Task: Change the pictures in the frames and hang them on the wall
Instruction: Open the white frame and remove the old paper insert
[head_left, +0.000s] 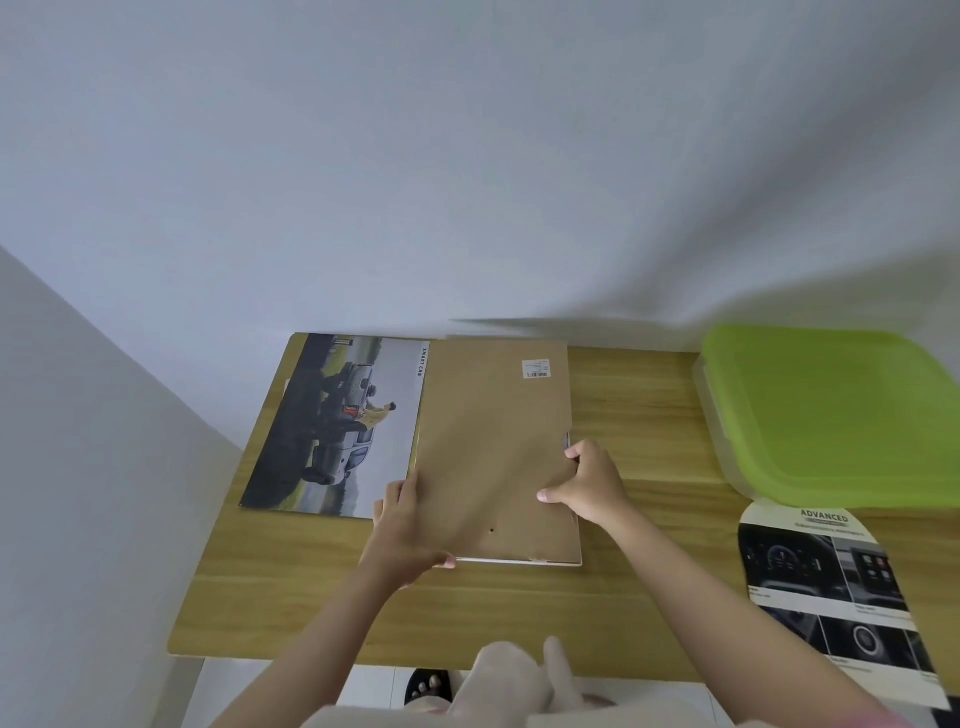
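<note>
Face-down white picture frame with brown cardboard backing (496, 452) lies mid-surface; left hand (402, 525) grips its left edge, right hand (589, 483) pinches the right-edge clip; next, probably lift the backing out

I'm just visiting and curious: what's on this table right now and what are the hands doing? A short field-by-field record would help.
surface: wooden table against a white wall
frame: picture frame lying face down, brown backing up, small label near its far right corner
left hand: grips the frame's near left edge
right hand: fingers at a clip on the frame's right edge
car poster: flat, left of the frame, partly under it
green-lidded box: far right
leaflet: near right, headed ADVANCED
</note>
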